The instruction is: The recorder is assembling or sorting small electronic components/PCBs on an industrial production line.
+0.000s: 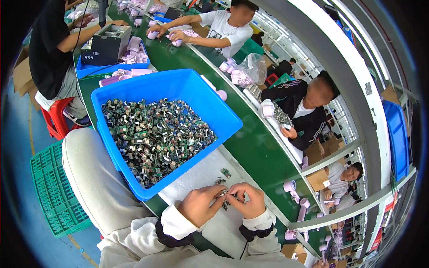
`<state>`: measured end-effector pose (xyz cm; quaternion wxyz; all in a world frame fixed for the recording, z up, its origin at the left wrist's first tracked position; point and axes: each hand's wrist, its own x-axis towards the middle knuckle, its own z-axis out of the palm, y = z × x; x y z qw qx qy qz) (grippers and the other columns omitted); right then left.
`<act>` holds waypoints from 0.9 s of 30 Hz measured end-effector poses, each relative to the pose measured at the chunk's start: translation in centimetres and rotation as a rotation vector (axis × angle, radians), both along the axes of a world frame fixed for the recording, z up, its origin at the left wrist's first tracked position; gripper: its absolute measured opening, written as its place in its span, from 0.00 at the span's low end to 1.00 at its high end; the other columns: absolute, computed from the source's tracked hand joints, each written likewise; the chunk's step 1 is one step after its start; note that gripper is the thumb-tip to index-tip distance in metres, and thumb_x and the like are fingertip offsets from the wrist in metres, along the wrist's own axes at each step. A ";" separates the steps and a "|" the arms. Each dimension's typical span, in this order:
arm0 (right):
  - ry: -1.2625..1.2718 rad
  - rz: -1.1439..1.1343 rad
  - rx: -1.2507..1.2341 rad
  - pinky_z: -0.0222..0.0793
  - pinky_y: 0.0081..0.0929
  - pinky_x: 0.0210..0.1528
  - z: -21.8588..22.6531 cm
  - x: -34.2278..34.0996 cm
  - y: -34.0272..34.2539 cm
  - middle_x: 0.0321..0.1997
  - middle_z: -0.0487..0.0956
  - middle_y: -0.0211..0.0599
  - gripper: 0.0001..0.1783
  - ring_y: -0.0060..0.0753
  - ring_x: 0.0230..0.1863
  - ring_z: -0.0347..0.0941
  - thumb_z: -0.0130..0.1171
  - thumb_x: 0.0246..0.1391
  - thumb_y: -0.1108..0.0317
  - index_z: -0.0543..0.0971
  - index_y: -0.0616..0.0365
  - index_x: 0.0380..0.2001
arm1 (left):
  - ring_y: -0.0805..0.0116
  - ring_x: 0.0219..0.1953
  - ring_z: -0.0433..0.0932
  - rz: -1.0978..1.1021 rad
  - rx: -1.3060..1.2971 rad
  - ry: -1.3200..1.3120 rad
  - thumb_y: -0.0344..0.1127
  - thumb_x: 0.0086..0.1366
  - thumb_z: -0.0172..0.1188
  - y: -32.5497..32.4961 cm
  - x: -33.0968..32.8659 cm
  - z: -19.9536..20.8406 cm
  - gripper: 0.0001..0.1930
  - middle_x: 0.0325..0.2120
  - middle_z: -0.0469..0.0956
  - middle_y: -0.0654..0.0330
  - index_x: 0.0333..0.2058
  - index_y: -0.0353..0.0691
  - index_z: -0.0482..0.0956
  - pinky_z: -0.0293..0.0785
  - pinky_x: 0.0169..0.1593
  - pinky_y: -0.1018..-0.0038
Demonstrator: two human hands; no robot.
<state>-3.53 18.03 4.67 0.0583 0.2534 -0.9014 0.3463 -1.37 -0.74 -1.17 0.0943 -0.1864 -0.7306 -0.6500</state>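
Circuit board [223, 194], head view: a small piece, partly hidden by fingers, is held between the wearer's two hands above a white sheet [205, 169]. Left hand [199, 205]: fingers curled inward, nearly closed, thumb and forefinger pinched on the piece. Right hand [248, 201]: fingers bent, thumb and forefinger brought together on the same piece from the opposite side, leaving a small gap behind the tips. The fingertips of both hands nearly meet; the piece is too small for its detail to be told. Loose boards [225, 173] lie on the sheet just beyond the hands; others show just below the fingertips. Both wrists carry dark bands over pale sleeves.

Left of and beyond the hands stands a large blue bin [192, 77], its floor covered by a heap of similar boards [156, 136]. Beside it runs a long green table [250, 149], with lilac plastic parts [304, 209] along its far side. A green crate [58, 187] and a red stool [57, 120] stand on the floor at left. Across the table, a co-worker in a white shirt [230, 35] grasps lilac parts.
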 end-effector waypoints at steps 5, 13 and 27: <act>-0.033 0.009 -0.082 0.64 0.16 0.25 -0.4 -0.1 0.4 0.32 0.83 0.32 0.10 0.15 0.20 0.65 0.70 0.45 0.80 0.78 0.60 0.30 | 0.57 0.36 0.87 -0.024 0.018 -0.070 0.26 0.62 0.65 -0.3 -0.1 0.4 0.13 0.35 0.85 0.48 0.46 0.33 0.79 0.83 0.40 0.69; -0.051 0.127 -0.051 0.63 0.18 0.23 -0.2 0.0 -0.2 0.29 0.83 0.33 0.11 0.19 0.19 0.66 0.70 0.47 0.79 0.76 0.57 0.27 | 0.60 0.37 0.87 -0.056 -0.018 -0.186 0.25 0.61 0.67 -1.9 0.7 1.3 0.14 0.34 0.86 0.49 0.46 0.33 0.79 0.84 0.41 0.71; 0.240 0.150 -0.007 0.61 0.20 0.20 2.6 -2.4 -3.1 0.29 0.85 0.36 0.13 0.25 0.18 0.71 0.74 0.45 0.78 0.76 0.56 0.27 | 0.67 0.38 0.85 0.012 0.210 -0.203 0.19 0.61 0.65 -3.2 -0.3 2.1 0.18 0.39 0.84 0.52 0.51 0.34 0.79 0.81 0.42 0.73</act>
